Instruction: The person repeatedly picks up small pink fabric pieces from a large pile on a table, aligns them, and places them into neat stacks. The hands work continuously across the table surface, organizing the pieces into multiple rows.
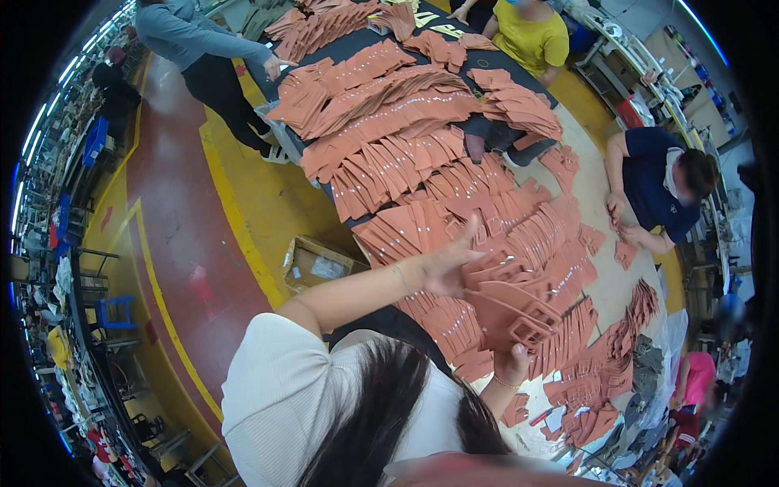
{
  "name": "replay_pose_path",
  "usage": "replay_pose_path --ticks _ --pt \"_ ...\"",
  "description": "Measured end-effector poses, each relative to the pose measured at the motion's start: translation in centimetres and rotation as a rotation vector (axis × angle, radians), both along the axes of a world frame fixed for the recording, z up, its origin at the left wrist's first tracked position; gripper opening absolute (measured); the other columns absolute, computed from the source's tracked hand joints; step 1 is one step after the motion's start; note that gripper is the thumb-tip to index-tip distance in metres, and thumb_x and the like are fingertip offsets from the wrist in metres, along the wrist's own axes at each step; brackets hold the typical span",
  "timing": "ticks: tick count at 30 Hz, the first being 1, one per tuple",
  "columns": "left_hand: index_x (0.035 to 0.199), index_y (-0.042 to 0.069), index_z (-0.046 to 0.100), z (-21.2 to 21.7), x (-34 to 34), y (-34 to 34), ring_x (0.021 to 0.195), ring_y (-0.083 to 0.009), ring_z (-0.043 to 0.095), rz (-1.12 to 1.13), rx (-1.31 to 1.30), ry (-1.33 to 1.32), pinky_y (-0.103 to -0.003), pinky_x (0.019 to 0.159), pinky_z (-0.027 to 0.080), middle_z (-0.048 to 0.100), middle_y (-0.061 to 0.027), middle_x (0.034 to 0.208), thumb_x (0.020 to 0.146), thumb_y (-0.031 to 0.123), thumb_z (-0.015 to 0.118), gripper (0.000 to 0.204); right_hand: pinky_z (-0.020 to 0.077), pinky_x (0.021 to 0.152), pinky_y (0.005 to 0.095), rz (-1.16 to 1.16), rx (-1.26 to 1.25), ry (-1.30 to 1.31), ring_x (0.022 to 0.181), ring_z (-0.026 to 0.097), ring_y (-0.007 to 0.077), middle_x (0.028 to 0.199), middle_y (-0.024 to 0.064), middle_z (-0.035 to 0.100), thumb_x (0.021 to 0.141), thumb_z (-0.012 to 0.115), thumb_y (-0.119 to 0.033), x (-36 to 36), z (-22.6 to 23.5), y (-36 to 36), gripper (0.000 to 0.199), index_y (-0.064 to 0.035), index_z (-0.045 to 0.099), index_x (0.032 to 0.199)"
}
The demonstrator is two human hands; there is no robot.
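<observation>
A bundle of rust-brown cut pieces (519,304) is held over the near part of the long dark table (369,40), where it lies among the fanned rows of the same pieces. The left hand (453,264) is laid against the bundle's upper left side, its fingers spread wide and flat, the thumb lifted toward the table's far end; nothing is clasped by it. The right hand (513,364) is closed around the bundle's lower end, fingers curled about the pieces. Beyond the bundle, overlapping rows of brown pieces (389,122) are spread along the table's length. At the table's right edge a person in a dark blue top (649,183) is bent over a small stack. At its far end a person in a yellow shirt (531,36) is seen, and at its left edge a person in grey (191,32). Left of the table, a cardboard box (316,264) is set on the yellow floor.
</observation>
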State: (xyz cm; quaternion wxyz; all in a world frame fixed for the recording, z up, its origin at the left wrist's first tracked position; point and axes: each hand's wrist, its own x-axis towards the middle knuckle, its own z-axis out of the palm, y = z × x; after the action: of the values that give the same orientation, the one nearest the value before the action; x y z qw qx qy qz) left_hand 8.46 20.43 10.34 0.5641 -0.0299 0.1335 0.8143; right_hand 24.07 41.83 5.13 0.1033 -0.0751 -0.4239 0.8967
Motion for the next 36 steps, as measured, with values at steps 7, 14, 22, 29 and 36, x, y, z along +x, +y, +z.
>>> replay_pose_path --ticks 7,14,22,29,36 --pt "0.136 0.007 0.040 -5.8 5.2 2.3 0.121 -0.0208 0.049 -0.013 -0.037 0.002 -0.040 0.102 0.039 0.050 -0.0078 0.133 0.077 0.070 0.052 0.087 0.0401 0.095 0.0294 0.336 0.314 -0.284 0.107 0.053 0.0152 0.116 0.0058 0.056 0.070 0.075 -0.005 2.3 2.4 4.3 0.061 0.0005 0.045 0.124" --pt "0.139 0.011 0.035 -8.1 12.3 6.4 0.124 -0.0212 0.046 -0.023 0.036 0.128 -0.038 0.105 0.038 0.044 -0.0092 0.138 0.079 0.052 0.065 0.080 0.0439 0.087 0.0249 0.302 0.319 -0.447 0.099 0.054 0.0104 0.108 0.0037 0.058 0.077 0.073 -0.013 7.8 2.0 7.7 0.059 -0.0008 0.044 0.126" --pt "0.138 0.012 0.040 -8.4 17.2 9.5 0.121 -0.0248 0.049 -0.017 0.166 -0.243 -0.042 0.105 0.039 0.048 -0.0115 0.136 0.077 0.049 0.070 0.077 0.0457 0.092 0.0295 0.294 0.489 -0.405 0.112 0.053 0.0196 0.121 0.0105 0.051 0.081 0.071 -0.021 11.3 0.0 9.6 0.073 -0.0022 0.030 0.138" --pt "0.139 0.013 0.039 -12.1 18.2 12.3 0.120 -0.0279 0.050 -0.057 -0.070 -0.176 -0.047 0.101 0.040 0.048 -0.0118 0.135 0.083 0.041 0.062 0.066 0.0483 0.092 0.0333 0.101 0.774 -0.450 0.121 0.046 0.0272 0.140 0.0177 0.033 0.076 0.075 -0.011 13.4 1.7 10.4 0.094 -0.0086 0.015 0.147" --pt "0.136 0.013 0.043 -12.3 18.5 13.7 0.117 -0.0294 0.052 -0.040 -0.047 -0.146 -0.049 0.099 0.041 0.051 -0.0127 0.132 0.084 0.041 0.056 0.059 0.0446 0.090 0.0370 -0.174 1.299 -0.303 0.108 0.046 0.0282 0.121 0.0153 0.041 0.071 0.078 -0.012 13.3 2.8 9.4 0.069 -0.0118 0.046 0.132"
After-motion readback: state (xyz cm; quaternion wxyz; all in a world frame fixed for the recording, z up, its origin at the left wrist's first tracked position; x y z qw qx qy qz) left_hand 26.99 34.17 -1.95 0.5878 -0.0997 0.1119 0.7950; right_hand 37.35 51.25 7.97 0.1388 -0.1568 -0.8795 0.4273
